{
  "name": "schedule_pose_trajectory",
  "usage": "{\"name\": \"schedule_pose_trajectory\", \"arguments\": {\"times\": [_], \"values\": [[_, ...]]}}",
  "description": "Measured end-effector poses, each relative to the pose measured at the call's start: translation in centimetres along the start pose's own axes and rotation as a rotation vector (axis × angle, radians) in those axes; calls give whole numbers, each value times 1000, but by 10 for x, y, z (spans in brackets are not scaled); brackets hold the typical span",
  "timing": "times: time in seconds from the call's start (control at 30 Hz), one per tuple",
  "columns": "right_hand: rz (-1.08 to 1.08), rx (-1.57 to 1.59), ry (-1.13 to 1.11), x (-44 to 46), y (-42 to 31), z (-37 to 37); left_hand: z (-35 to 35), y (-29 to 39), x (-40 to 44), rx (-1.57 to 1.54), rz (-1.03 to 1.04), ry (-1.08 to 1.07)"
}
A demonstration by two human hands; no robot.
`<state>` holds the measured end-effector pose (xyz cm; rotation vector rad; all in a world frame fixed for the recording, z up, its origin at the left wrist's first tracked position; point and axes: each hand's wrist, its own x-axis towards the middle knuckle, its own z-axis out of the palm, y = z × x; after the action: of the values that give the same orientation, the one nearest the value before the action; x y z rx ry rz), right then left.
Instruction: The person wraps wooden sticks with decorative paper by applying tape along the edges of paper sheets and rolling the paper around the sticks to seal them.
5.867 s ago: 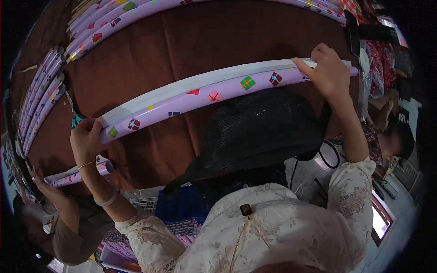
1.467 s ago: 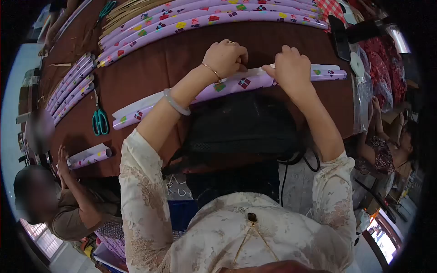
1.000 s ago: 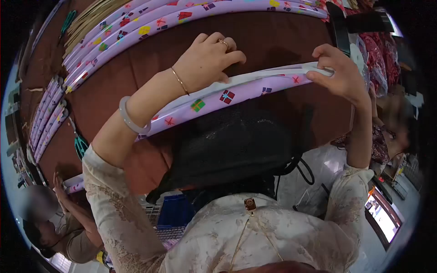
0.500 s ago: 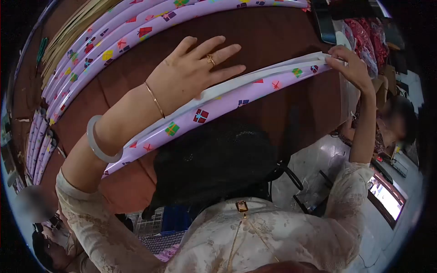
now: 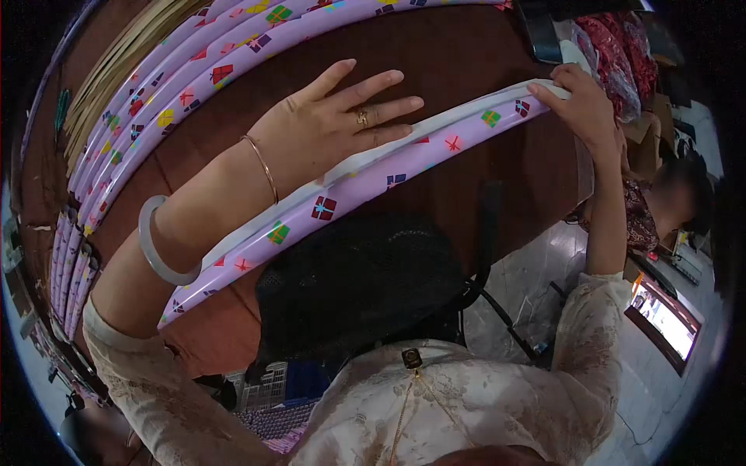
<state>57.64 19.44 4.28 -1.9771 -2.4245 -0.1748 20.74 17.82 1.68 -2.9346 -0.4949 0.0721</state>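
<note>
Lilac gift-print roll, slanting from eight o'clock to two across brown cloth.
Towards eleven, wide-splayed left hand over the white edge; at two, right hand gripping the roll's end; at ten, more rolls.

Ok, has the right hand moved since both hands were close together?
Yes, the right hand is farther right, nearer the plastic-wrapped red bundle.

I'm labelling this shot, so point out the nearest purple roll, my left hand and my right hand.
Nearest purple roll (image 5: 357, 190), head view: its printed side.
Left hand (image 5: 329, 128), head view: its back.
Right hand (image 5: 587, 109), head view: its back.
</note>
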Motion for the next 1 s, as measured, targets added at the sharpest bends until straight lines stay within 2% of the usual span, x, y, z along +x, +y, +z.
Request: {"name": "schedule_pose_trajectory", "arguments": {"times": [0.3, 0.6, 0.7, 0.77, 1.0], "values": [[-43, -60, 12, 2, -4, 3, 3, 2, 3, -27, 22, 9], [5, -111, -8, 3, -3, 6, 8, 2, 6, -38, 80, -8], [42, -106, -13, 5, -5, 5, 8, 0, 7, -44, 95, -26], [139, -105, -125, 7, -8, 4, 9, 1, 7, -46, 105, -39], [73, -145, -67, 8, -15, 0, 6, 4, 12, 29, 118, -112]]}}
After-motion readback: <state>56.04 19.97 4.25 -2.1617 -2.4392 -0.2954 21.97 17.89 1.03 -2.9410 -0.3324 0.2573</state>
